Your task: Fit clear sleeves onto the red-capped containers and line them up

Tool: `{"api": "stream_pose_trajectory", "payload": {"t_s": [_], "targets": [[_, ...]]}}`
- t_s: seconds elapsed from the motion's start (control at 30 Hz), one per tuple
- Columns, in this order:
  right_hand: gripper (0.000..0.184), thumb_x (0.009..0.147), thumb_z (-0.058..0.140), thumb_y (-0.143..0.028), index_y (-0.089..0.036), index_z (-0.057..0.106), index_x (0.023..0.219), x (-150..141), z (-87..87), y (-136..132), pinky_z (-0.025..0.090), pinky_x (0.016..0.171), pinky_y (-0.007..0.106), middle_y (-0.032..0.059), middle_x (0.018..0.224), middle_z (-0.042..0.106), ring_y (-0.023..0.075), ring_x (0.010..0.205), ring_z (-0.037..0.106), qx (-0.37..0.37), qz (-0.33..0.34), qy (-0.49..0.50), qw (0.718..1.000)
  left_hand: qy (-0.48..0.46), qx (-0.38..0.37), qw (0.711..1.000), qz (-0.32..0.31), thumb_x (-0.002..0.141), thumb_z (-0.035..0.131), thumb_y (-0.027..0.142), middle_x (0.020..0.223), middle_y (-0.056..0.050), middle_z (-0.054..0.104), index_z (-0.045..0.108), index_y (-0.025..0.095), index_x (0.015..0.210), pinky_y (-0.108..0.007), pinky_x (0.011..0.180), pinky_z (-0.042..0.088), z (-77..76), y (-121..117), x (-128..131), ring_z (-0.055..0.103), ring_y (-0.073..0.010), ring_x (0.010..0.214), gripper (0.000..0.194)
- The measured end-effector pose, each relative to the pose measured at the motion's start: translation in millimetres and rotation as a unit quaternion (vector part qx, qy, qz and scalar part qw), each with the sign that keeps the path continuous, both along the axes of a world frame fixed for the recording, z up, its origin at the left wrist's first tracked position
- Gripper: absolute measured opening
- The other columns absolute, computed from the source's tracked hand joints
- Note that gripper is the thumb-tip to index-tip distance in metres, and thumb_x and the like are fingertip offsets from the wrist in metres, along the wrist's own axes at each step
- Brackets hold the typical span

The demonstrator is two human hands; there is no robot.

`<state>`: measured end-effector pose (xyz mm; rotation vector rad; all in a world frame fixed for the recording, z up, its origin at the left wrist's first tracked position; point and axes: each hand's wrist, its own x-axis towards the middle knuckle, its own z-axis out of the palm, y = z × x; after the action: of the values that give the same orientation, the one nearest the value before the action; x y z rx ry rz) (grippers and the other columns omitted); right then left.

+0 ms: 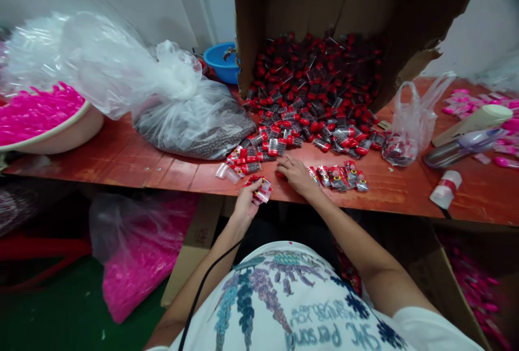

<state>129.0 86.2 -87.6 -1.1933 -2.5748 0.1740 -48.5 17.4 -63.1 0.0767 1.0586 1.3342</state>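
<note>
My left hand (246,199) is closed round a small bunch of red-capped packets (260,189) at the front edge of the red wooden table (121,159). Beside it my right hand (295,173) lies palm down on the table, its fingers bent over a packet at the edge of the big pile of red packets (312,102). That pile spills out of a tipped cardboard box (348,5). A short row of packets (338,176) lies just right of my right hand.
A clear plastic bag of dark bits (190,118) sits left of the pile, with a basin of pink pieces (44,118) further left. A blue bowl (223,61) stands behind. On the right are a small plastic bag (407,124), a bottle (462,148) and a tape roll (445,189).
</note>
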Motion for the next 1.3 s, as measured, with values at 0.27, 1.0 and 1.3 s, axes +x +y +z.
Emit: {"api": "stream_pose_trajectory", "payload": {"t_s": [0.27,1.0,1.3], "targets": [[0.031,0.088,0.053,-0.034,-0.02,0.057,0.116,-14.4,15.9,-53.2,0.048,0.079,0.031,0.0061,0.103,0.067,0.0201,0.091,0.062,-0.145,-0.117,0.325,0.927,-0.045,-0.024,0.998,0.03,0.074,0.063,0.001,0.063,-0.002,0.066,0.062,0.012,0.07,-0.024,0.06,0.054,4.3,8.0,3.6,0.063,-0.0112,0.054,0.012],[0.026,0.084,0.056,-0.038,-0.02,0.066,0.1,-14.0,21.1,-89.3,0.047,0.067,0.024,0.0012,0.084,0.066,0.0149,0.074,0.06,-0.245,-0.18,0.475,0.825,0.046,0.006,0.999,0.001,0.056,0.075,0.003,0.064,-0.003,0.069,0.065,0.01,0.065,-0.025,0.06,0.053,5.9,8.4,26.3,0.064,-0.0139,0.056,0.015],[0.04,0.077,0.063,-0.043,-0.021,0.056,0.11,-14.7,20.8,-91.4,0.037,0.036,0.016,-0.0008,0.078,0.06,0.0102,0.056,0.052,-0.317,-0.212,0.543,0.748,0.057,0.061,0.996,-0.032,0.049,0.082,0.011,0.066,-0.004,0.069,0.065,0.011,0.072,-0.027,0.062,0.051,8.2,-0.1,34.9,0.065,-0.0171,0.06,0.028]]}}
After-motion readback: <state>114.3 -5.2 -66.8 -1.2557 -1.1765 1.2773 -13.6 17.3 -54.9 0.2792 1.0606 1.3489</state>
